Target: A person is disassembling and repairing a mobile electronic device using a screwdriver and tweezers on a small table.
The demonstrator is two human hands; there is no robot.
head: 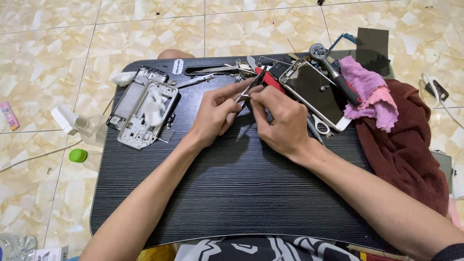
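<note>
While both bare forearms reach in from the near edge, the black wood-grain tabletop lies mostly bare in front of the person. Left hand and right hand meet just past the middle, fingertips almost touching, both pinched shut on a small thin silvery metal part held just above the tabletop; exact shape too small to tell. Left of the left hand, a silver-grey phone mid-frame lies flat with white scraps on it. Right of the right hand, a dark-screened white-edged smartphone lies tilted, small scissors with pale handles at its near corner. Just beyond the hands, a red-handled tool and loose metal tools sit in a pile. On the phone's far side, a black-handled ratchet driver rests against a crumpled pink cloth, which lies on a dark maroon towel draped over the right edge. On the tiled floor, left, a green cap.
</note>
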